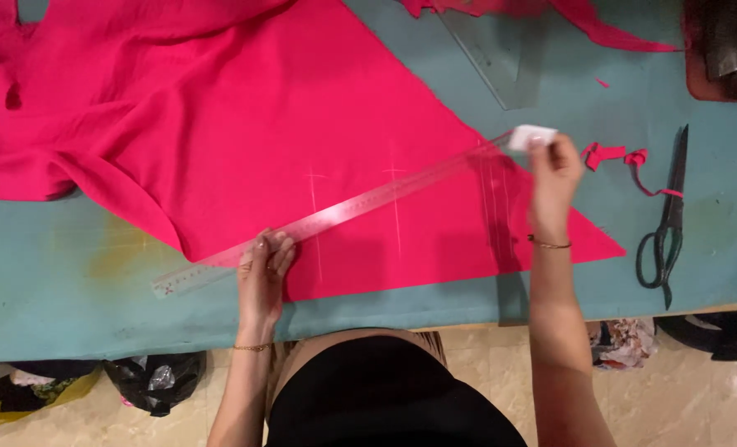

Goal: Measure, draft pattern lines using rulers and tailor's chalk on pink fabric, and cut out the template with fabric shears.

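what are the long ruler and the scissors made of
The long ruler looks like clear plastic: the pink cloth shows through it, with a glossy sheen. The scissors look like dark metal, dull and unpolished; whether the handles are coated cannot be told.

Both forearms reach forward and well apart, the left hand [265, 261] lying palm down with fingers spread and pressing flat, the right hand [553, 170] stretched farther out, its fingertips pinched shut in a grip.
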